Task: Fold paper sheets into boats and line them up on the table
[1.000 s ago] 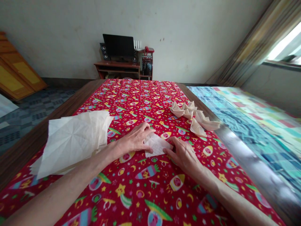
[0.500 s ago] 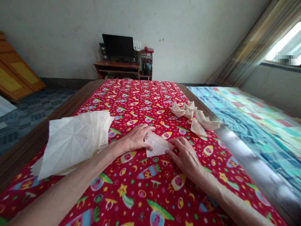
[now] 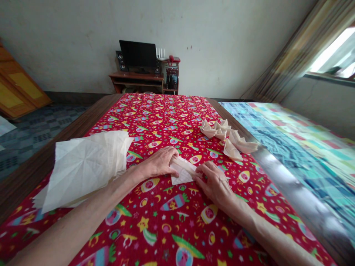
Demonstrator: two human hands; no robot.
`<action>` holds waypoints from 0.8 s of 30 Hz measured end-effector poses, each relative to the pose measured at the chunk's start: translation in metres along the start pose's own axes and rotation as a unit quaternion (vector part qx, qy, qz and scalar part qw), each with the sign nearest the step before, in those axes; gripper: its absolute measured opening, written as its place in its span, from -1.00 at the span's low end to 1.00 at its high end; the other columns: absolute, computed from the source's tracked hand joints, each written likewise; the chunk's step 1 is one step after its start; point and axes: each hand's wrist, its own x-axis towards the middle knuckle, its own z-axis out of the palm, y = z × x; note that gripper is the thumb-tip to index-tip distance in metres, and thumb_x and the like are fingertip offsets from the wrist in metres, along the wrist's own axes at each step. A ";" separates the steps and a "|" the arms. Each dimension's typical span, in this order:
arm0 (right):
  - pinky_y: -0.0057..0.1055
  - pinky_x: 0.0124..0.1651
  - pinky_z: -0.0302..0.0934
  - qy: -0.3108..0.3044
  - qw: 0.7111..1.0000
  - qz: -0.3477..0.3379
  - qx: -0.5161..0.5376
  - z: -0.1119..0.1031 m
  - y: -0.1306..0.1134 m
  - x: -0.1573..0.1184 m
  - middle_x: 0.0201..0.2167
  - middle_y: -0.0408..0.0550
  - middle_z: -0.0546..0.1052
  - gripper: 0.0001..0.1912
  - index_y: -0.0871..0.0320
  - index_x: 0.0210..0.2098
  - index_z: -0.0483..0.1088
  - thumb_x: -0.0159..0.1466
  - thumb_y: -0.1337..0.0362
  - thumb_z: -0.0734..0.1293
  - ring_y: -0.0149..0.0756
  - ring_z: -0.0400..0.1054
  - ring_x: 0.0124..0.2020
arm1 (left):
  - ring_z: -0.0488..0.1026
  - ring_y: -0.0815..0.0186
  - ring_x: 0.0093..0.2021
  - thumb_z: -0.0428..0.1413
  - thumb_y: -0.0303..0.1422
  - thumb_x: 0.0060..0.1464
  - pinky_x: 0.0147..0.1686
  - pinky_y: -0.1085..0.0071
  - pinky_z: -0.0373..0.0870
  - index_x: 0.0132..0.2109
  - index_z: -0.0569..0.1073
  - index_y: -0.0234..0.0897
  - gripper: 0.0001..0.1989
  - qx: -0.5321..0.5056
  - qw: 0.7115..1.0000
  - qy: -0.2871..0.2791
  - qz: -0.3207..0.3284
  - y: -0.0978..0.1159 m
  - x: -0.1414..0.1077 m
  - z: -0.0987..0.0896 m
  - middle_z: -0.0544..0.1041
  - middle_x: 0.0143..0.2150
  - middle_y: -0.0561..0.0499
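I can read no text, label, brand or number here. Faint marks on the small folded off-white paper [image 3: 181,175] between my left hand [image 3: 163,162] and my right hand [image 3: 215,181] are too blurred for me to make out.

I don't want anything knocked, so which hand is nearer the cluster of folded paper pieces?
Right. The right hand is on the wearer's side of the folded paper pieces, not touching them; the left hand is farther off to their left.
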 end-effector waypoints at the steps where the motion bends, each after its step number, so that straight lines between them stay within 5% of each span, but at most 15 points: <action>1: -0.40 -0.34 0.15 -0.005 1.000 -0.003 0.004 0.001 0.000 0.000 -0.41 -0.08 0.38 -0.95 0.15 -0.37 0.32 0.22 0.33 0.30 -0.31 0.27 -0.40 | 0.37 0.26 -0.21 0.35 -0.21 -0.28 -0.21 0.37 0.31 -0.21 0.27 -0.24 -0.48 -0.005 1.000 -0.002 -0.004 0.000 0.000 0.000 0.39 -0.25 0.08; 5: -0.42 -0.35 0.13 -0.009 1.000 0.002 0.009 0.003 0.001 -0.001 -0.44 -0.09 0.40 -0.91 0.15 -0.39 0.33 0.24 0.30 0.28 -0.32 0.28 -0.41 | 0.39 0.28 -0.21 0.35 -0.27 -0.27 -0.23 0.41 0.30 -0.14 0.33 -0.23 -0.48 -0.032 0.999 0.001 -0.008 -0.002 0.001 -0.001 0.43 -0.22 0.08; 11: -0.47 -0.40 0.08 0.012 0.999 -0.047 0.020 0.007 0.010 0.003 -0.48 -0.11 0.39 -0.90 0.15 -0.42 0.32 0.24 0.37 0.25 -0.37 0.24 -0.45 | 0.39 0.42 -0.37 0.23 -0.39 -0.05 -0.38 0.54 0.25 -0.38 0.47 -0.28 -0.91 -0.072 0.997 0.033 -0.016 -0.003 0.002 0.001 0.42 -0.38 0.10; 19: -0.39 -0.27 0.10 -0.028 0.984 -0.161 -0.072 0.003 0.020 0.037 -0.40 -0.03 0.41 -0.83 0.17 -0.38 0.34 0.32 0.33 0.17 -0.29 0.24 -0.33 | 0.33 0.40 -0.43 0.15 -0.42 -0.02 -0.43 0.48 0.17 -0.49 0.39 -0.28 -0.87 0.048 0.994 0.070 -0.072 0.013 -0.018 -0.001 0.38 -0.46 0.09; 24: -0.43 -0.31 0.13 -0.045 0.994 -0.101 0.021 0.011 0.017 0.044 -0.38 -0.10 0.41 -0.89 0.16 -0.32 0.37 0.22 0.24 0.32 -0.35 0.28 -0.37 | 0.41 0.31 -0.32 0.14 -0.37 0.02 -0.33 0.44 0.28 -0.38 0.39 -0.25 -0.93 0.082 0.991 0.062 -0.082 0.016 -0.022 0.002 0.44 -0.37 0.06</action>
